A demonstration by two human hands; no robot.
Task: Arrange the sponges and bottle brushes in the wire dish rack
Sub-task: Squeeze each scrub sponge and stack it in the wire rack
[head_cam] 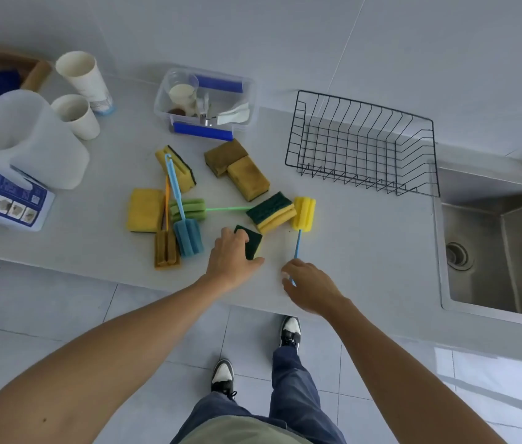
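Fingers of the left hand curl round a green sponge on the counter, while the right hand pinches the yellow brush's blue stick, near the wire rack.

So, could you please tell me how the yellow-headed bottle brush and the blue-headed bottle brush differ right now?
The yellow-headed bottle brush has a blue handle pinched by the right hand; nothing holds the blue-headed bottle brush. The yellow-headed one lies alone on the counter with its head pointing away, while the blue-headed one lies across other brushes and a sponge, head toward the person. Both have ribbed foam heads and remain outside the wire dish rack.
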